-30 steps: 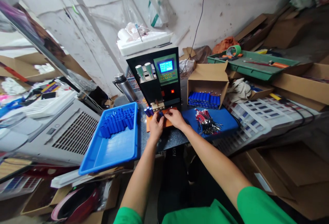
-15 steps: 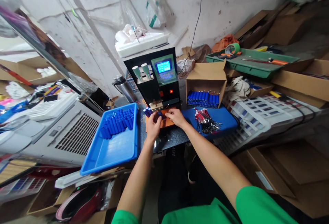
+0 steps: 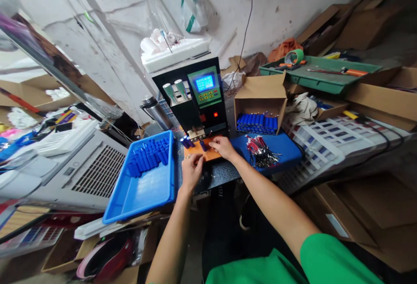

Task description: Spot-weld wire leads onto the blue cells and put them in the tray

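A blue cylindrical battery cell lies on the orange board under the welding head of a black spot-welding machine. My right hand is just right of this cell, thumb and fingers pinched together; what they hold is too small to make out. At the board's front left edge, my left hand has its fingers curled in, apart from the cell. Whether anything is between them is hidden. A few more blue cells sit at the board's back left corner.
Left stands a blue tray with many blue cells. Right of the machine, a cardboard box holds blue cells, and red and black wire leads lie on a blue pad. A steel flask stands behind the tray.
My left hand has drawn back from the cell towards the board's front left edge, leaving the cell in plain view. The right hand has hardly moved. The camera view has shifted slightly.
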A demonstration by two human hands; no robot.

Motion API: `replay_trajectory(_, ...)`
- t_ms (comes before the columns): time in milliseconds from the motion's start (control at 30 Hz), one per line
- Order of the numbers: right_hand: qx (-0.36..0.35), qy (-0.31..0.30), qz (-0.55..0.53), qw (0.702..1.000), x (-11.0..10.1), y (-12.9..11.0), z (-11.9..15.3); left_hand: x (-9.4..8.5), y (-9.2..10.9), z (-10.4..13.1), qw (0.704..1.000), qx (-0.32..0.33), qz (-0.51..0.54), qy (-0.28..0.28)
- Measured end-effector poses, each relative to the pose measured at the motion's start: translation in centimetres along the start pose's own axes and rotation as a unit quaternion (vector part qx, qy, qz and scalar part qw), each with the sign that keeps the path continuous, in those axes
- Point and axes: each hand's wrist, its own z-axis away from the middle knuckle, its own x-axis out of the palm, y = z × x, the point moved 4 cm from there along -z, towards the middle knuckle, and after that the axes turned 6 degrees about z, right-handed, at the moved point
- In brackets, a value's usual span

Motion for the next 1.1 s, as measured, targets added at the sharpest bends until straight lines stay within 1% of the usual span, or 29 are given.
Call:
replay_trajectory(100, -0.004, -0.02, 0.001, 1.0, -0.2, -0.3, 0.1, 0.4, -0.3, -0.4, 0.997, -0.035, 0.06, -0.022)
replay_trajectory(233, -0.035, -0.1, 0.012, 0.994, 0.0, -0.6, 0.3, 1.3, -0.3, -1.0, 0.988, -0.081, 0.128, -0.028)
replay_trajectory(300, -0.033, -0.125, 0.007, 0.992, 0.2, -0.4, 0.4, 1.7, -0.1, -1.5, 0.984, -0.101, 0.146, -0.029)
replay_trajectory(367, -0.018, -0.129, -0.001, 0.991, 0.5, 0.0, 0.5, 2.1, 0.2, -1.9, 0.979, -0.116, 0.166, -0.033)
replay_trajectory(433, -0.008, -0.119, -0.003, 0.993, 0.6, 0.4, 0.5, 2.3, 0.5, -2.2, 0.974, -0.128, 0.181, -0.039)
replay_trajectory(567, -0.019, -0.098, 0.011, 0.995, 0.6, 0.6, 0.5, 2.2, 0.7, -2.1, 0.967, -0.149, 0.204, -0.035)
replay_trajectory(700, -0.029, -0.103, 0.015, 0.994, 0.6, 0.5, 0.5, 2.2, 0.5, -1.9, 0.962, -0.164, 0.215, -0.022)
replay_trajectory(833, -0.029, -0.098, 0.021, 0.995, 0.6, 0.6, 0.5, 2.6, 0.3, -1.9, 0.968, -0.144, 0.205, -0.02)
replay_trajectory(933, -0.031, -0.078, 0.03, 0.996, 0.6, 0.4, 0.5, 2.7, 0.2, -1.5, 0.974, -0.123, 0.189, -0.01)
replay_trajectory(1000, -0.035, -0.056, 0.031, 0.997, 0.4, 0.1, 0.5, 2.3, 0.2, -1.1, 0.982, -0.097, 0.158, 0.021)
replay_trajectory(1067, -0.031, -0.036, 0.019, 0.999, 0.1, -0.1, 0.5, 1.6, 0.5, -0.7, 0.99, -0.048, 0.112, 0.065)
replay_trajectory(1100, -0.026, -0.028, 0.011, 0.999, 0.0, -0.2, 0.5, 1.4, 0.7, -0.6, 0.993, -0.018, 0.089, 0.078)
